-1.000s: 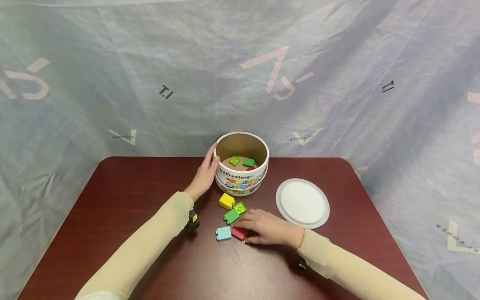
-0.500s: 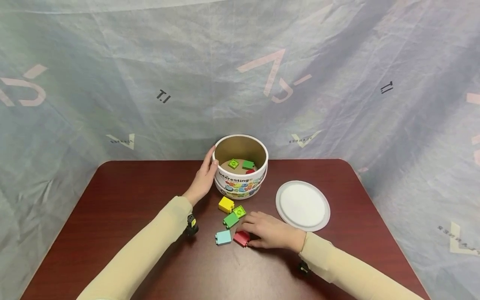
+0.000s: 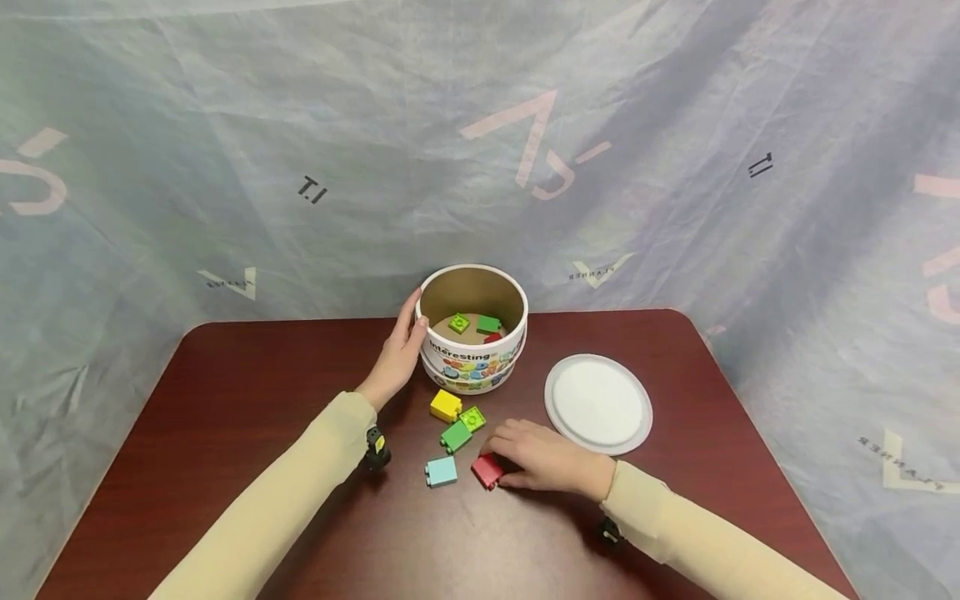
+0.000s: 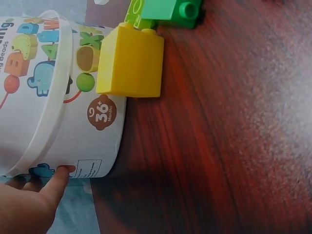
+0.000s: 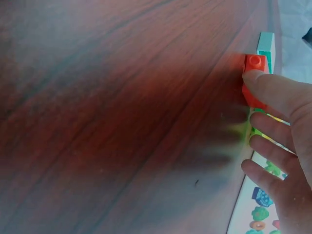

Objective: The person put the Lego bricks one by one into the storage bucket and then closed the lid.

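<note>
Pinching red block (image 3: 487, 472) in right grip (image 3: 546, 457), left grip (image 3: 393, 360) against bucket (image 3: 472, 363)

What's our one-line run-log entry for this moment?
left hand: touches bucket | right hand: grips red block | table: yellow block, green block, lime block, blue block, white lid

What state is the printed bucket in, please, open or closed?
Open: the bucket has an uncovered top, with blocks visible inside, and the lid lies on the table.
</note>
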A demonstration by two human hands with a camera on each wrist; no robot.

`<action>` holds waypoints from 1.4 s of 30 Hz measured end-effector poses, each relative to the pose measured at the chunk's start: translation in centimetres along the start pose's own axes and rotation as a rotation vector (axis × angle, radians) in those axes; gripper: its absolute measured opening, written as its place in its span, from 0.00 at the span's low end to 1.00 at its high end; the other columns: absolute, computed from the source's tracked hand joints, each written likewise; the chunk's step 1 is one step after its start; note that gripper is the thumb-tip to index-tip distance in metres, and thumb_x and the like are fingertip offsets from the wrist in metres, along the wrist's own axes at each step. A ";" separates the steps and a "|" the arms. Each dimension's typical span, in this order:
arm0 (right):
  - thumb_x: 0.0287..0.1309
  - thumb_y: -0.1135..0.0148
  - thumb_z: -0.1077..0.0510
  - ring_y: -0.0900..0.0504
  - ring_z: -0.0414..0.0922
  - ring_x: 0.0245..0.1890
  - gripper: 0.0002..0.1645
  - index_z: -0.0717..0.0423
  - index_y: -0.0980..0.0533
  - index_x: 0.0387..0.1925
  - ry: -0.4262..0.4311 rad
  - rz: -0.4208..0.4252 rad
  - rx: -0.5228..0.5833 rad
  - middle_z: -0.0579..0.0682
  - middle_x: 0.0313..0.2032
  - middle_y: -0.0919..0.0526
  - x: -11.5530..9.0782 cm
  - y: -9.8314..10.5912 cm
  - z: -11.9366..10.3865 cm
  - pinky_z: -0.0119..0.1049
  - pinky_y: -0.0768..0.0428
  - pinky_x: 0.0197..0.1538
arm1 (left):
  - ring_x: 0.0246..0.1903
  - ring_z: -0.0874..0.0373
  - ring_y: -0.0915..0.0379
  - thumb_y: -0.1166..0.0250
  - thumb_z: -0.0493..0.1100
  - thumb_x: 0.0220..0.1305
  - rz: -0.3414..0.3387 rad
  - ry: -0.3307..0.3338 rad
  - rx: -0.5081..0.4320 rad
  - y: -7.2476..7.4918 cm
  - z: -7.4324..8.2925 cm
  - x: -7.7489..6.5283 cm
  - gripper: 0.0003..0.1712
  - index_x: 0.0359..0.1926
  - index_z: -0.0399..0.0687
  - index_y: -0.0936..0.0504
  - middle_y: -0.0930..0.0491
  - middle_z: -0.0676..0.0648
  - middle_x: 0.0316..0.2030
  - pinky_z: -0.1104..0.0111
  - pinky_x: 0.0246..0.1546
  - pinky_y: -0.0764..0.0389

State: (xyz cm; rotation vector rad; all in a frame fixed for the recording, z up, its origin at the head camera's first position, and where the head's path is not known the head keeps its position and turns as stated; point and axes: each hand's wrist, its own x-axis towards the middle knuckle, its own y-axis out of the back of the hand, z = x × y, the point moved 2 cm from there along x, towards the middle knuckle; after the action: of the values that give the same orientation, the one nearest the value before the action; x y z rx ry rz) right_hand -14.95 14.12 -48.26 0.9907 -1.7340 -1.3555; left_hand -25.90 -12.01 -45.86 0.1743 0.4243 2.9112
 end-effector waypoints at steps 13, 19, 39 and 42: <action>0.59 0.22 0.48 0.21 0.39 0.48 0.25 0.53 0.19 0.54 -0.020 0.017 0.167 0.42 0.47 0.15 -0.6 1.4 -0.2 0.32 0.21 0.56 | 0.79 0.47 0.49 0.56 0.59 0.84 0.015 -0.003 0.012 0.6 0.0 -0.4 0.35 0.83 0.79 0.58 0.54 0.47 0.83 0.46 0.76 0.42; 0.58 0.21 0.48 0.19 0.39 0.50 0.26 0.53 0.19 0.54 -0.037 0.037 0.230 0.42 0.48 0.15 -0.8 2.6 -0.4 0.33 0.20 0.58 | 0.78 0.46 0.46 0.55 0.59 0.84 0.007 0.001 0.016 0.5 0.1 -0.4 0.35 0.83 0.79 0.58 0.52 0.45 0.83 0.45 0.75 0.41; 0.58 0.22 0.51 0.16 0.43 0.49 0.27 0.55 0.19 0.57 -0.036 0.129 0.125 0.45 0.49 0.14 -0.1 9.0 1.0 0.39 0.18 0.55 | 0.77 0.47 0.44 0.55 0.59 0.84 0.012 -0.004 0.058 0.5 0.2 0.1 0.35 0.83 0.79 0.57 0.48 0.44 0.81 0.46 0.75 0.40; 0.57 0.20 0.52 0.16 0.45 0.51 0.28 0.56 0.18 0.58 -0.034 0.154 0.121 0.46 0.50 0.13 0.2 10.5 1.5 0.42 0.18 0.56 | 0.77 0.47 0.43 0.55 0.58 0.84 0.006 -0.004 0.061 0.3 0.3 0.1 0.35 0.84 0.77 0.57 0.47 0.42 0.81 0.46 0.74 0.39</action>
State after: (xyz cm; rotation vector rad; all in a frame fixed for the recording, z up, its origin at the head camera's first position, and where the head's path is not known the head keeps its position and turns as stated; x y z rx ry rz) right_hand -17.80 16.18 -38.31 0.8829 -1.8962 -1.1878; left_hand -26.02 -12.23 -45.50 0.1909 0.5132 2.9054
